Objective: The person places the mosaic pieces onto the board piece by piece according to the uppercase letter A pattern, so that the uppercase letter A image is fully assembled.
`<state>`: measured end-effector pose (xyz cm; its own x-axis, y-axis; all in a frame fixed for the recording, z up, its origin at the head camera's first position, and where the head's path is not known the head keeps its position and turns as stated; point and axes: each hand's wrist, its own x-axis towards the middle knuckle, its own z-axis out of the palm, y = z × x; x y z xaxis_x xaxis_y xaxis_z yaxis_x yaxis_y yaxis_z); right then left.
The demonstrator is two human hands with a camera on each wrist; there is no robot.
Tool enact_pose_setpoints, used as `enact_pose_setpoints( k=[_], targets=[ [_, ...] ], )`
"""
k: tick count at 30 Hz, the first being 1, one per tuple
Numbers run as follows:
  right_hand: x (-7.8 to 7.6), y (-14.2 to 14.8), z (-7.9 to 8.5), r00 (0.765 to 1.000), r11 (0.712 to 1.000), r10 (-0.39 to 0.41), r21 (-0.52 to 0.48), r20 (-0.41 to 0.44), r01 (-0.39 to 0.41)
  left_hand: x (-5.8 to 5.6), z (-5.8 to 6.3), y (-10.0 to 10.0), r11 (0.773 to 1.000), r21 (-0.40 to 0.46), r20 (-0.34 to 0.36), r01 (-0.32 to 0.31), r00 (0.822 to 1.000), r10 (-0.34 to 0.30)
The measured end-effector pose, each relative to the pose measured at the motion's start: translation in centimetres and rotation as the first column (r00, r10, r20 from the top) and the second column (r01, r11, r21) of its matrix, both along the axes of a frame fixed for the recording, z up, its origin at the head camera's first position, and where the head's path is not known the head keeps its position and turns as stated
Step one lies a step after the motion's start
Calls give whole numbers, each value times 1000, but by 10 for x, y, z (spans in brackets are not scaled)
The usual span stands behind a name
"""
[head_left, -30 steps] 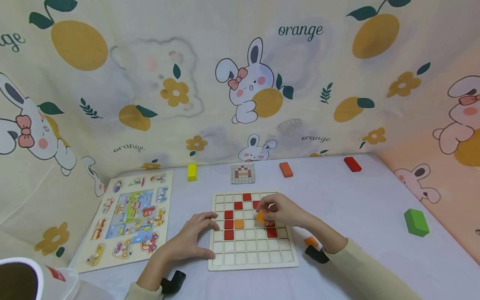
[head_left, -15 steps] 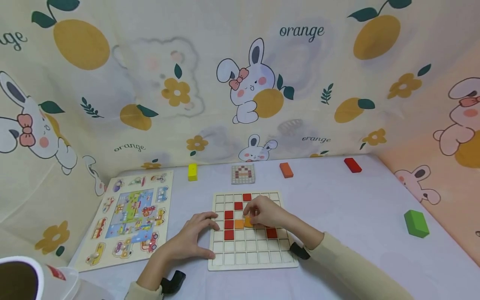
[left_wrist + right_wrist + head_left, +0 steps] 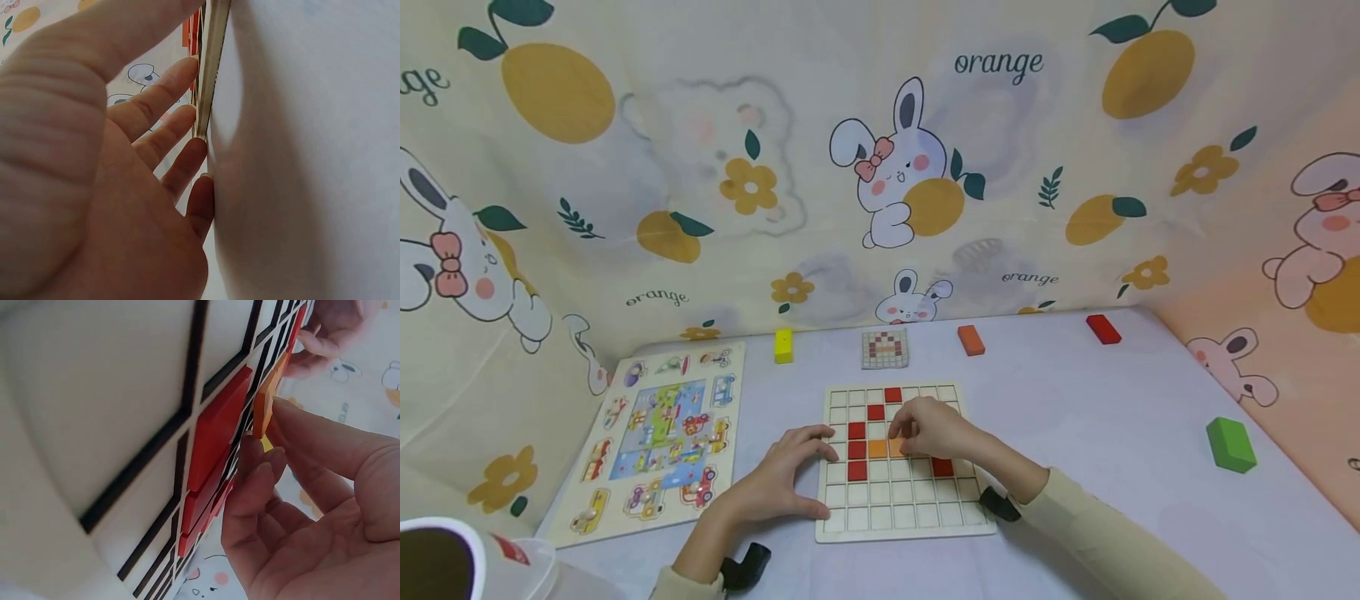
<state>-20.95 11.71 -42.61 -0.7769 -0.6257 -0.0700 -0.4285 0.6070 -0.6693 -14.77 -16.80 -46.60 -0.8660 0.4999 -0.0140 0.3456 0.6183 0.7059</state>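
A cream grid board (image 3: 880,521) lies on the table, with several red tiles (image 3: 857,450) set in its squares. One orange tile (image 3: 877,449) sits in the grid beside a red one. Immediately right of it is a second orange tile (image 3: 896,447), which my right hand (image 3: 936,429) pinches between thumb and fingers. In the right wrist view this held tile (image 3: 265,403) lies at the grid surface, fingertips at its edges. My left hand (image 3: 786,475) rests with spread fingers against the board's left edge; the left wrist view shows the fingertips touching the board's side (image 3: 214,62).
A small pattern card (image 3: 885,348) lies behind the board. Yellow (image 3: 784,346), orange (image 3: 972,340), red (image 3: 1103,328) and green (image 3: 1231,444) blocks are spread around. A picture puzzle board (image 3: 655,442) lies left, with a white container (image 3: 512,558) at the near-left corner.
My right hand has carried the orange tile leftward and down to the square beside the first orange tile. Another orange piece right of the board is now out of sight. The left hand stays put.
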Motion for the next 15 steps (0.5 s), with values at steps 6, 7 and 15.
enact_pose_setpoints(
  k=[6,7,15],
  targets=[
    [-3,17,5,1000,998,-13,-54,26,14,1,0,-1,1000,8,-2,0,1000,0],
    [-2,22,7,1000,998,-19,-57,22,20,1,0,-1,1000,8,-2,0,1000,0],
    [14,88,18,990,997,-19,-73,141,29,-1,-1,-1,1000,-5,-8,-1,1000,1]
  ],
)
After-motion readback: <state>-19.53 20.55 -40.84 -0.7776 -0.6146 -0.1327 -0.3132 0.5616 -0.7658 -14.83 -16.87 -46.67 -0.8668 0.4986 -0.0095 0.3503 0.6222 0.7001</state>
